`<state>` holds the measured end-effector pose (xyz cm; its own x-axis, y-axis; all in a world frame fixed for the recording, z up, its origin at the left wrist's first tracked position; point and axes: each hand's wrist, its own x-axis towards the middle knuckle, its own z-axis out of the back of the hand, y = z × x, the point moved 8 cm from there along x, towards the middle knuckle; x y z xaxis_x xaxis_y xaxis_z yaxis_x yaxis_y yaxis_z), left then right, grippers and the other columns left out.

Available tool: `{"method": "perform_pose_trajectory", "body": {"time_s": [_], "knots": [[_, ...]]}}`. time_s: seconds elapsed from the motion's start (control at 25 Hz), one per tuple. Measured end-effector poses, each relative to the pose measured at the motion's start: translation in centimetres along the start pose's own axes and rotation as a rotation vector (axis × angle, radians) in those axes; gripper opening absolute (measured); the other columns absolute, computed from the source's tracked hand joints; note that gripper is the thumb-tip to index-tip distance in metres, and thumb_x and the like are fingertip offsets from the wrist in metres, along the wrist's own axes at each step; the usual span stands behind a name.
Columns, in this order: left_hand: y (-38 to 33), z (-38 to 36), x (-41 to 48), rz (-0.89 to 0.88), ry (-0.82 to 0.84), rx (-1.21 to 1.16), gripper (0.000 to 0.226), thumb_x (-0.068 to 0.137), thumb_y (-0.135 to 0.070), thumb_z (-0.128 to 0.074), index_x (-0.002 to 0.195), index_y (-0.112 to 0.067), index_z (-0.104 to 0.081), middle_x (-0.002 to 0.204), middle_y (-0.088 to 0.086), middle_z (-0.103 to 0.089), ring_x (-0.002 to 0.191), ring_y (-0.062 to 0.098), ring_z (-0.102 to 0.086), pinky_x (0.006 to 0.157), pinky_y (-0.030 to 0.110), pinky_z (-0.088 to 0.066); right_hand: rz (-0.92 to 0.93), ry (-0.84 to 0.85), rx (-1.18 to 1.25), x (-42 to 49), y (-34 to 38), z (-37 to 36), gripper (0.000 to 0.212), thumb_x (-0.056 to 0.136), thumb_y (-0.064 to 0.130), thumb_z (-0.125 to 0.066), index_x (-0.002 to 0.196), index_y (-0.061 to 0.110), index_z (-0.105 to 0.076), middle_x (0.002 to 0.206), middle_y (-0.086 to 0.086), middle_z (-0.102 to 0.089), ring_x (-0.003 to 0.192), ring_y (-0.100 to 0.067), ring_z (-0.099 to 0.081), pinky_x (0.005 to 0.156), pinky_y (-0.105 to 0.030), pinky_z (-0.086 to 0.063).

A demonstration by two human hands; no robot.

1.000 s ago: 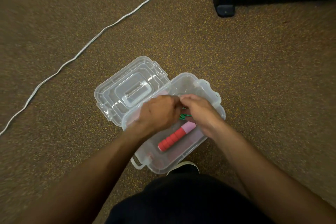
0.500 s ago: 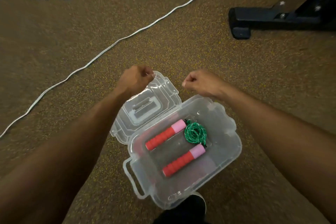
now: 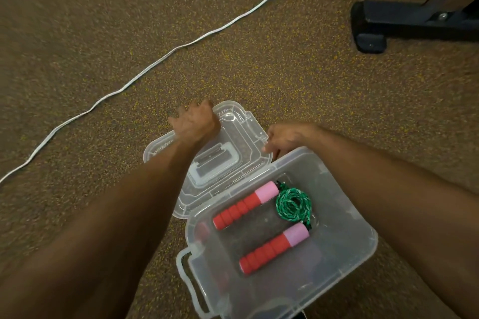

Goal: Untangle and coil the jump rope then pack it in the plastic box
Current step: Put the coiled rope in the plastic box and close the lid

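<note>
The plastic box (image 3: 318,267) stands open on the floor (image 3: 285,80), closest to the viewer, with a moulded carry loop (image 3: 184,270) at its near-left corner. The jump rope is packed inside the box: one red-and-pink handle (image 3: 274,251) lies toward the near side, the second handle (image 3: 245,205) lies parallel to it toward the far side, and the green rope coil (image 3: 293,204) is bundled between their pink ends, against the right half of the box base. The lid (image 3: 234,138) is folded back flat on the floor along the far-left side of the box. The left hand (image 3: 195,122) is at the lid edge farthest from the box, back of the hand up, with its fingers folded over that edge in a grip. The right hand (image 3: 289,137) is just beyond the far rim of the box, fingertips at the lid's right corner; motion blur prevents telling whether it pinches the lid or only touches it. Farther from the box, to the left, a white cord (image 3: 155,62) runs diagonally across the speckled brown floor. Well beyond the box, to the right, is a black metal foot (image 3: 388,24) of some equipment.
</note>
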<state>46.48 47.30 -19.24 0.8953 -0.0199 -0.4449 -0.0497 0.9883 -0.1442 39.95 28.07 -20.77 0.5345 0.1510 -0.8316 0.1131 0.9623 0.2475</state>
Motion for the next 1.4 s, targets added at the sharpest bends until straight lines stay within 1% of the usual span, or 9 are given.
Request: {"method": "perform_pose_trajectory", "body": {"time_s": [0.2, 0.28, 0.44, 0.56, 0.8, 0.92, 1.04, 1.16, 1.4], "knots": [[0.2, 0.6, 0.6, -0.006, 0.029, -0.134, 0.056, 0.095, -0.054, -0.025, 0.116, -0.013, -0.058, 0.109, 0.020, -0.064, 0.100, 0.038, -0.064, 0.090, 0.059, -0.051, 0.048, -0.018, 0.108, -0.1, 0.0, 0.2, 0.021, 0.095, 0.011, -0.059, 0.105, -0.004, -0.070, 0.102, -0.021, -0.075, 0.099, -0.038, -0.072, 0.087, -0.049, -0.056], [-0.7, 3.2, -0.4, 0.015, -0.038, -0.081, 0.065, 0.095, -0.059, -0.021, 0.121, -0.013, -0.059, 0.116, 0.021, -0.063, 0.109, 0.041, -0.060, 0.096, 0.061, -0.045, 0.066, -0.078, 0.256, -1.1, -0.6, 0.9, 0.017, 0.096, 0.008, -0.057, 0.104, -0.001, -0.068, 0.099, -0.021, -0.076, 0.096, -0.037, -0.073, 0.088, -0.050, -0.055], [-4.7, 10.7, -3.5, -0.115, -0.175, -0.170, 0.040, 0.099, -0.052, -0.034, 0.118, -0.026, -0.058, 0.117, 0.015, -0.067, 0.113, 0.039, -0.058, 0.098, 0.057, -0.045, 0.088, -0.228, 0.658, -4.7, -2.5, 2.9, 0.004, 0.100, 0.011, -0.055, 0.103, 0.011, -0.057, 0.095, -0.012, -0.072, 0.081, -0.022, -0.070, 0.089, -0.042, -0.055], [-7.4, 13.9, -7.3, -0.259, -0.130, -0.279, 0.027, 0.095, -0.052, -0.046, 0.106, -0.032, -0.061, 0.100, 0.005, -0.069, 0.096, 0.029, -0.063, 0.083, 0.040, -0.050, 0.101, -0.330, 0.825, -8.0, -3.7, 3.5, 0.010, 0.100, 0.013, -0.057, 0.110, 0.012, -0.055, 0.092, -0.004, -0.068, 0.078, -0.013, -0.065, 0.079, -0.031, -0.056], [-11.4, 14.3, -17.1, -0.377, -0.116, -0.219, 0.030, 0.090, -0.057, -0.055, 0.113, -0.037, -0.055, 0.098, -0.002, -0.067, 0.093, 0.026, -0.063, 0.074, 0.036, -0.047, 0.105, -0.358, 1.086, -12.6, -4.9, 2.4, 0.025, 0.102, 0.012, -0.050, 0.118, 0.025, -0.065, 0.099, 0.009, -0.068, 0.090, -0.009, -0.061, 0.079, -0.031, -0.047], [-12.5, 14.0, -21.0, -0.420, -0.142, -0.202, 0.036, 0.085, -0.060, -0.060, 0.111, -0.037, -0.052, 0.095, -0.003, -0.067, 0.090, 0.028, -0.064, 0.065, 0.034, -0.040, 0.082, -0.502, 1.345, -16.0, -5.5, 2.8, 0.026, 0.100, 0.015, -0.051, 0.120, 0.019, -0.067, 0.113, -0.002, -0.071, 0.100, -0.020, -0.066, 0.087, -0.039, -0.054], [-14.2, 13.9, -25.5, -0.519, -0.177, -0.193, 0.045, 0.079, -0.060, -0.068, 0.110, -0.034, -0.048, 0.102, 0.000, -0.066, 0.088, 0.028, -0.063, 0.066, 0.036, -0.042, 0.076, -0.456, 1.544, -18.6, -6.2, 1.7, 0.041, 0.098, 0.035, -0.051, 0.126, 0.009, -0.065, 0.122, -0.013, -0.071, 0.105, -0.029, -0.069, 0.093, -0.048, -0.057], [-16.5, 12.3, -30.2, -0.630, -0.225, -0.066, 0.051, 0.081, -0.057, -0.067, 0.117, -0.031, -0.043, 0.111, 0.002, -0.062, 0.095, 0.028, -0.062, 0.065, 0.037, -0.040, 0.161, -0.316, 1.475, -21.0, -6.2, 0.1, 0.060, 0.089, 0.056, -0.061, 0.124, 0.008, -0.068, 0.102, -0.009, -0.075, 0.091, -0.023, -0.072, 0.074, -0.036, -0.059], [-18.6, 5.7, -33.1, -0.707, -0.225, 0.156, 0.054, 0.088, -0.050, -0.062, 0.128, -0.024, -0.036, 0.118, 0.006, -0.056, 0.101, 0.031, -0.062, 0.062, 0.037, -0.039, 0.099, -0.461, 1.140, -23.2, -9.1, -3.3, 0.027, 0.091, 0.038, -0.070, 0.103, 0.014, -0.076, 0.102, -0.014, -0.078, 0.087, -0.025, -0.070, 0.075, -0.037, -0.054]]}}
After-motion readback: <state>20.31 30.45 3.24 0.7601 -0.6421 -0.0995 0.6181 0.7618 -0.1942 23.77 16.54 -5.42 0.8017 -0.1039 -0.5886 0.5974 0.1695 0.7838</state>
